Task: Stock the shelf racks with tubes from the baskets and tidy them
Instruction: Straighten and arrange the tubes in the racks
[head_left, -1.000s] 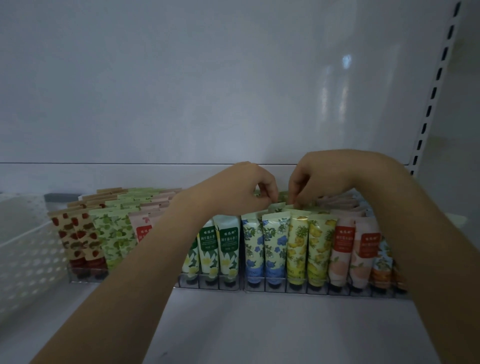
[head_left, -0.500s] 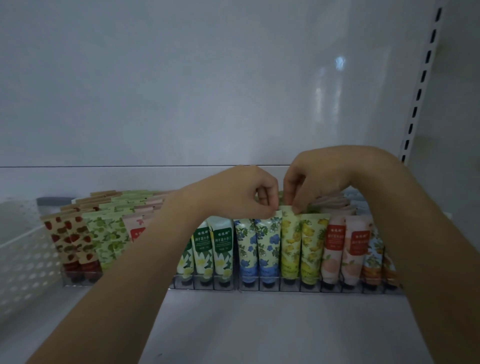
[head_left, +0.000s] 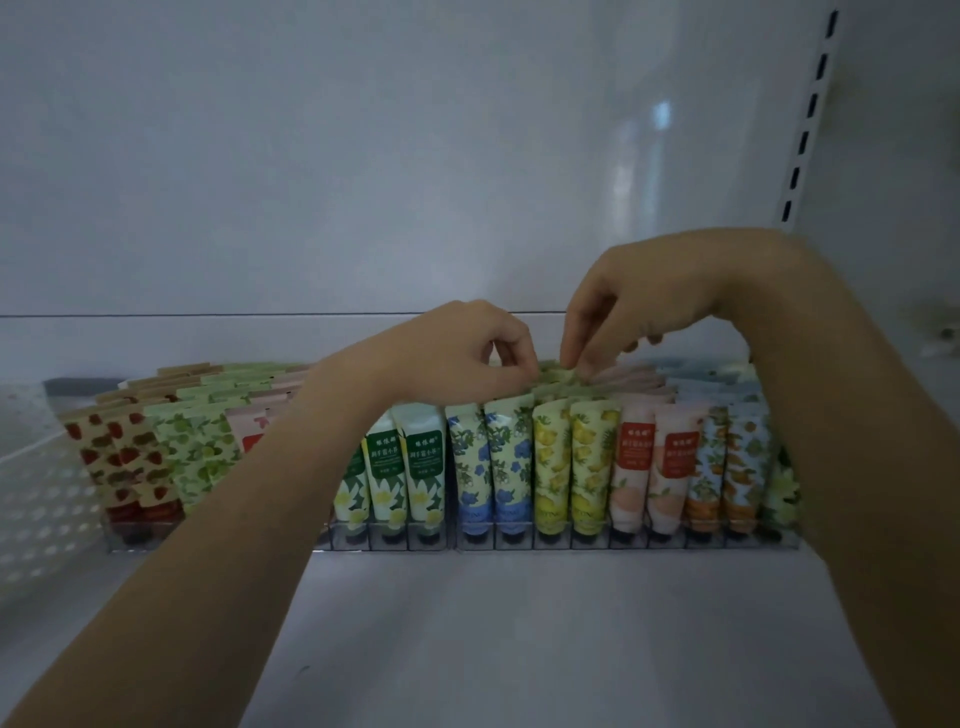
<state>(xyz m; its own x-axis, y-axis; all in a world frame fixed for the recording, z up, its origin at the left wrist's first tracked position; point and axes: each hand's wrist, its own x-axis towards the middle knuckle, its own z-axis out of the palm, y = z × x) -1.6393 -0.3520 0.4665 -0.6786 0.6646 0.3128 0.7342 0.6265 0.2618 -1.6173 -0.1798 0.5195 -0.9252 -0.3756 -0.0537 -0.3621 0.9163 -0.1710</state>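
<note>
Clear racks (head_left: 519, 540) on the white shelf hold rows of upright patterned tubes: strawberry (head_left: 111, 462), green leaf (head_left: 200, 457), white flower (head_left: 423, 462), blue flower (head_left: 491, 462), yellow lemon (head_left: 571, 467), peach (head_left: 654, 467) and orange (head_left: 727, 467). My left hand (head_left: 457, 353) and my right hand (head_left: 644, 306) meet above the lemon rows. Both pinch the crimped top of a yellow-green tube (head_left: 553, 371) standing further back in those rows. My left forearm hides part of the pink and white-flower tubes.
A white perforated basket (head_left: 36, 499) stands at the left end of the shelf. The shelf's back panel (head_left: 363, 156) rises behind the racks, and a slotted upright (head_left: 808, 114) runs up at the right. Bare shelf surface (head_left: 519, 623) lies in front of the racks.
Both hands have moved back from the front lemon tubes to a tube deeper in the rows. My right hand has lifted a little higher.
</note>
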